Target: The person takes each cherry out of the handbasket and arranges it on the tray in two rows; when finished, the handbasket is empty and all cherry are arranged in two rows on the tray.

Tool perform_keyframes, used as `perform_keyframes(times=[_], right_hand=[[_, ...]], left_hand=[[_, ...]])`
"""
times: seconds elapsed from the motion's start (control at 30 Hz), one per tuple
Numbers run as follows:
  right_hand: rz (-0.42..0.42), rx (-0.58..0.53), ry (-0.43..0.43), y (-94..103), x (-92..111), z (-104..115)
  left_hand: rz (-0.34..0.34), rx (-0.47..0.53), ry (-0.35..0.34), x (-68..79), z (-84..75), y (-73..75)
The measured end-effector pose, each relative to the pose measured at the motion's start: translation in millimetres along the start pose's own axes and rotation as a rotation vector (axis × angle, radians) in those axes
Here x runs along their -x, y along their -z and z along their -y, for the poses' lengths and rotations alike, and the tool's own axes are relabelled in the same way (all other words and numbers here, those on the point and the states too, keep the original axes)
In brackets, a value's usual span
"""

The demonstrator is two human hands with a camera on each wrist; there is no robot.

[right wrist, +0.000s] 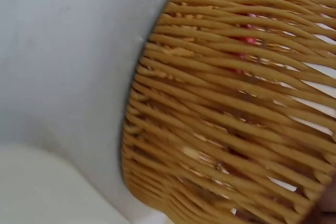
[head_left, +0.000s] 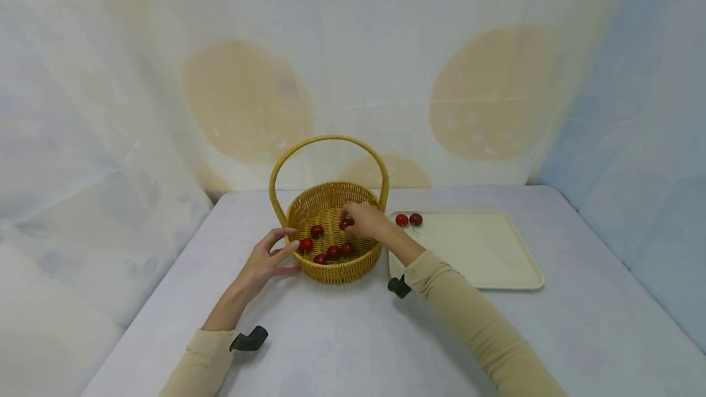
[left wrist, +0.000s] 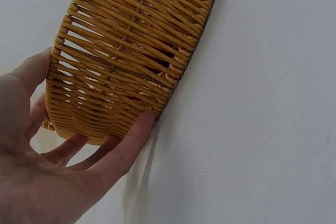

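Observation:
A yellow-brown wicker basket (head_left: 335, 273) with a tall arched handle stands on the table. My left hand (head_left: 263, 262) holds its left side, fingers spread along the wall and fingertips at the rim; the left wrist view shows this hand (left wrist: 68, 174) cupped against the woven wall (left wrist: 131, 40). Reaching over the right rim, my right hand (head_left: 364, 220) pinches a dark red cherry (head_left: 344, 224) inside the basket. Several more red cherries, one of them a bright one (head_left: 306, 244), lie on the basket floor. In the right wrist view, woven strands (right wrist: 231, 93) hide most of the right hand.
A cream rectangular tray (head_left: 480, 250) lies right of the basket. Two cherries with stems, one bright red (head_left: 401, 220) and one dark (head_left: 416, 219), sit at its far left corner. Patterned cloth (head_left: 364, 66) hangs behind the table.

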State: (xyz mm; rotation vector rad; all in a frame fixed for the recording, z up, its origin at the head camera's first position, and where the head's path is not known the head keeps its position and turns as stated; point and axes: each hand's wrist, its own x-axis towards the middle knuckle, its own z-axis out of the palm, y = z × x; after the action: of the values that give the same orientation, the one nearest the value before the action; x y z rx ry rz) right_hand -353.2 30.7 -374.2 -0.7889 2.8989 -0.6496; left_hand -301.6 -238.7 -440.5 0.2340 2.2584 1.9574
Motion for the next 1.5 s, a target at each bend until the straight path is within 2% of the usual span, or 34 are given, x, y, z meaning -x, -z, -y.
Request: perform_keyframes(times=[0.23,0.37,0.53,0.7,1.17,1.5], right_hand=[[-0.019,-0.007,0.046,19.0,16.1,-1.2],[-0.023,-0.038,0.05,30.8,25.6,-1.8],[-0.032,-0.009,0.066,40.9,36.4,-4.9],[-0.036,-0.037,0.072,50.9,48.8,-8.8],[-0.066,-0.134,0.076,71.2,81.9,-36.9],[-0.064,-0.173,0.057,76.1,100.6,-57.8]], left_hand=[[-0.002,-0.005,0.006,0.9,-1.0,0.7],[0.0,-0.009,0.002,0.2,-1.6,1.4],[0.006,-0.004,0.001,-0.8,-0.4,0.6],[0.002,0.01,0.007,-0.9,-0.9,-0.2],[0.015,0.005,0.005,-2.7,-1.7,-3.3],[0.008,-0.002,0.006,-4.6,0.5,-1.7]])
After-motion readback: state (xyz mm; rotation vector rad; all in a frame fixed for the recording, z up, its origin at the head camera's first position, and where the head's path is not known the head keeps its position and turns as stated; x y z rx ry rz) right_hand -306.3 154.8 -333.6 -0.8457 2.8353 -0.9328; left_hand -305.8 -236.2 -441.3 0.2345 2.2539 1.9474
